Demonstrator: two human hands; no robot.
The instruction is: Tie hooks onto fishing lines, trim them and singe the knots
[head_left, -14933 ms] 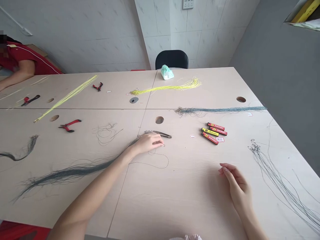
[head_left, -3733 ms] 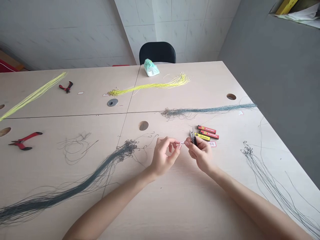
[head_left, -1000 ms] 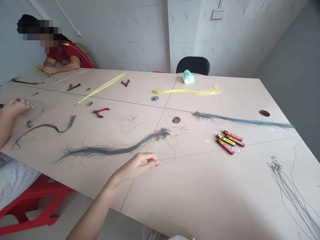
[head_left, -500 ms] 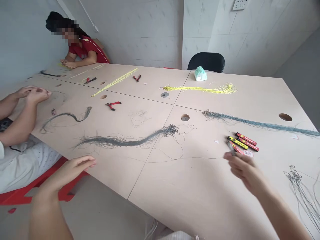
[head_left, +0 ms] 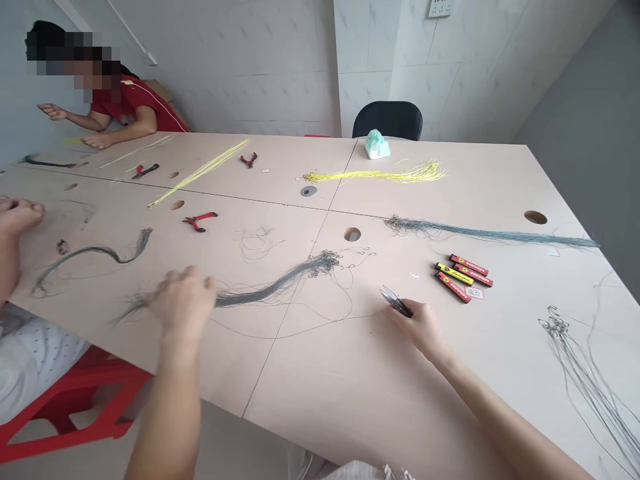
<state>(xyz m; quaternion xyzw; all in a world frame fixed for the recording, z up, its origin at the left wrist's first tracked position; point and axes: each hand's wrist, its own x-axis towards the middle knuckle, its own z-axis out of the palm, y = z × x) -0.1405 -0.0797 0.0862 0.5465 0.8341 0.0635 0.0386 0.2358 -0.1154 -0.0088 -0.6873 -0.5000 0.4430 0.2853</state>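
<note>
Here the right hand point(head_left: 420, 328) is closing its fingers around a pair of small scissors point(head_left: 397, 304), blades pointing away and leftward. A single thin line point(head_left: 275, 338) is running across the table point(head_left: 375, 407) right up to those fingertips, though whether they are pinching its end is staying too fine to tell. Over on the left, the left hand point(head_left: 184, 300) is blurring above the dark bundle of lines point(head_left: 260, 293), fingers bent and a little apart; whether it is gripping any strands, I cannot tell. That bundle is lying between the hands, stretching right to a cluster of hooks point(head_left: 327, 261).

Progress, then: plenty is looking done, with many hooked lines already sitting together, while a few hooks are straying beside the cluster and that single line is lying outside, seemingly not yet gathered in.

Further out, red and yellow tubes point(head_left: 454, 274) are huddling right of the scissors, a grey bundle point(head_left: 585, 360) is trailing toward the near right, and a blue-grey bundle point(head_left: 475, 233) is stretching behind. Red-handled pliers point(head_left: 200, 221) are resting farther left, and a co-worker in red point(head_left: 140, 110) is sitting beyond.
</note>
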